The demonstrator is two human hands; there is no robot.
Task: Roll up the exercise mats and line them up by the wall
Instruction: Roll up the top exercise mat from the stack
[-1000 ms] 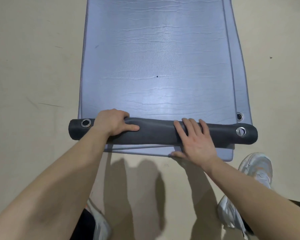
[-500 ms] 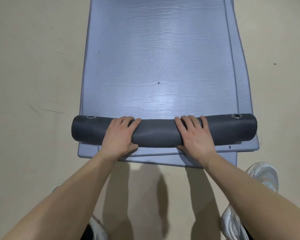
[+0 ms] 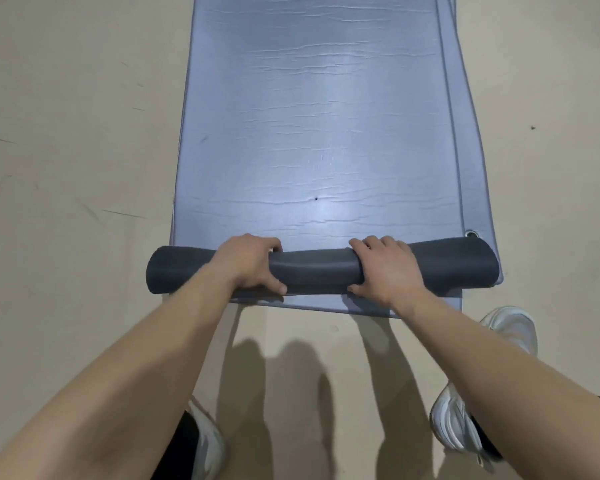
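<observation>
A blue-grey exercise mat [image 3: 319, 126] lies flat on the floor, stretching away from me. Its near end is curled into a dark grey roll [image 3: 316, 270] lying crosswise. My left hand [image 3: 248, 263] wraps over the roll left of centre, fingers curled over the far side. My right hand [image 3: 385, 268] grips it right of centre in the same way. Under the top mat lies a second mat [image 3: 471, 168], its edge showing along the right side and at the near end. A metal eyelet [image 3: 471, 234] shows at its right corner.
The beige floor [image 3: 77, 133] spreads out on both sides of the mats. My white shoes [image 3: 510, 327] stand close to the near edge on the right, with another shoe [image 3: 205, 445] at lower left. No wall is in view.
Both hands have rolled the mat's near end forward. The roll has grown thicker, its own eyelets have turned out of sight, and my fingers now curl around it.
</observation>
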